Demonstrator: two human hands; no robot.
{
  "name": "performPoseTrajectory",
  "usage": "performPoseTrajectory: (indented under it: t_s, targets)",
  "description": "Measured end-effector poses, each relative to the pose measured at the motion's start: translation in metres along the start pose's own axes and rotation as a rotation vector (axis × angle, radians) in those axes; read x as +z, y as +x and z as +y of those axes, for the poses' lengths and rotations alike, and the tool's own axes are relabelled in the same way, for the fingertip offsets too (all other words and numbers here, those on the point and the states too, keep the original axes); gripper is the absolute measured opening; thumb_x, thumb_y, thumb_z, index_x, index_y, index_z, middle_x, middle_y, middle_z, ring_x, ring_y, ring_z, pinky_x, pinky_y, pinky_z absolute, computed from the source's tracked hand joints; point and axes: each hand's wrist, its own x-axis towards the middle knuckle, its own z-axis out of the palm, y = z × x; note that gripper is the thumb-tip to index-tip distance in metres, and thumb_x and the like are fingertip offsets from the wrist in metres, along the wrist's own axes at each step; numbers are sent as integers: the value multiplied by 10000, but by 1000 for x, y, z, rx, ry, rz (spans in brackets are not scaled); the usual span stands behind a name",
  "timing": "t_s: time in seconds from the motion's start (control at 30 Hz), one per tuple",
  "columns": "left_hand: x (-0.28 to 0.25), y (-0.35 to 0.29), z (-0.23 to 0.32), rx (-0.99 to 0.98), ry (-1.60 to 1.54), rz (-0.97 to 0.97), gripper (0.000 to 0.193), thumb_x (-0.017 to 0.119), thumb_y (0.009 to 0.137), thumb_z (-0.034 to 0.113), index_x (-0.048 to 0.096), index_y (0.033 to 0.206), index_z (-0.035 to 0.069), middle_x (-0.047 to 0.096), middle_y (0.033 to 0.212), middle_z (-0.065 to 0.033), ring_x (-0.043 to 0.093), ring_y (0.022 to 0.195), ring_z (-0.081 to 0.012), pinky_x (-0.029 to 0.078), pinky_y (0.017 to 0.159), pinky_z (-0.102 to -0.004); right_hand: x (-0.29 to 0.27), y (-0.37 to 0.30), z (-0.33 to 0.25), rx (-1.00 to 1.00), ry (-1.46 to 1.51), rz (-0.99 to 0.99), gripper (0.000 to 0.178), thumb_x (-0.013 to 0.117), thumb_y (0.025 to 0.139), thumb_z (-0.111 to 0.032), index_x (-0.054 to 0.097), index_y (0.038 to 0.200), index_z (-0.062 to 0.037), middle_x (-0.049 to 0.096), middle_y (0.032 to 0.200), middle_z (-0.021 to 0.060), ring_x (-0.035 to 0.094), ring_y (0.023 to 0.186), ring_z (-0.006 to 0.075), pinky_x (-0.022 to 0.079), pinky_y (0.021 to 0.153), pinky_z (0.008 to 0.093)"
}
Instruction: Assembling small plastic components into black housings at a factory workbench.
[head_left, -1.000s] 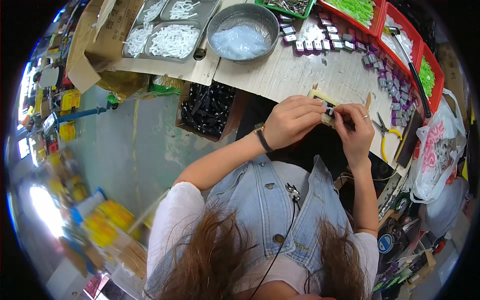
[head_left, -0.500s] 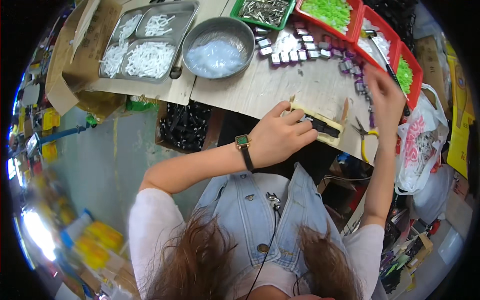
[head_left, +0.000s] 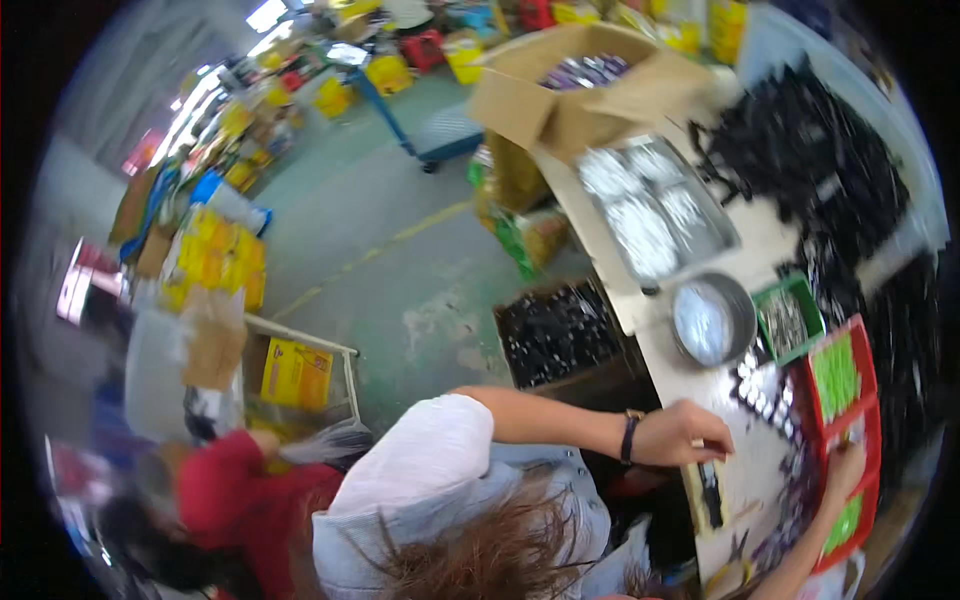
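My left hand [head_left: 683, 435] is curled at the far end of a long black part [head_left: 711, 497], which lies in a cream-coloured block near the table's front edge. Its fingers are bent together, and whatever they pinch is hidden under them. My right hand [head_left: 846, 470] reaches into the middle red bin, the one with white pieces. Its fingers are blurred and partly lost among those pieces, so its grip does not show. Pliers [head_left: 738, 560] with yellow handles lie on the table, closer to my right forearm.
Red bins [head_left: 872, 395] hold bright green pieces. A green tray [head_left: 790, 318] of metal parts, a round metal bowl [head_left: 713, 320] and a divided steel tray [head_left: 655, 215] line the table. A box of black parts [head_left: 560, 335] stands below. Someone in a red top [head_left: 240, 500] is behind, at left.
The view has swung left, bringing in more floor and another person. My right hand has moved from a blur above the table into the bin of white pieces. My left hand stays by the black part.
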Motion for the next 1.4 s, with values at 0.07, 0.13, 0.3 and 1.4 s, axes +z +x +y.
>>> performPoseTrajectory:
  t_s: [0.07, 0.13, 0.3, 1.4]
  targets:
    - [1, -8, -1, -123, -65, 45, 107, 714, 804, 39, 679, 899, 4, 699, 829, -85, 679, 740, -181, 522, 674, -290, -3, -3, 2, -73, 85, 116, 177, 650, 775, -119, 672, 874, 27, 661, 806, 221, 644, 746, 371, 504, 683, 434]
    - [1, -7, -3, -190, -173, 63, 96, 719, 801, 35, 677, 877, -7, 705, 813, -80, 675, 719, -137, 518, 665, -271, -8, -12, 6, -17, 153, 228, 170, 668, 769, -108, 676, 874, 25, 680, 811, 181, 664, 733, 309, 512, 684, 396]
    - [13, -4, 1, -488, -688, 17, 88, 710, 825, 32, 639, 831, -20, 704, 808, -73, 667, 718, -104, 526, 656, -236, -73, -78, -83, 208, 867, 193, 107, 672, 848, -79, 648, 809, 19, 709, 918, 106, 666, 789, 159, 507, 707, 287]
    - [47, -3, 0, -922, -845, -198, 87, 708, 842, 50, 636, 881, 19, 691, 840, -72, 646, 682, -111, 515, 635, -210, -85, -235, -224, 237, 1423, 262, 137, 684, 779, 82, 615, 879, 18, 698, 937, 139, 678, 790, 134, 543, 693, 229]
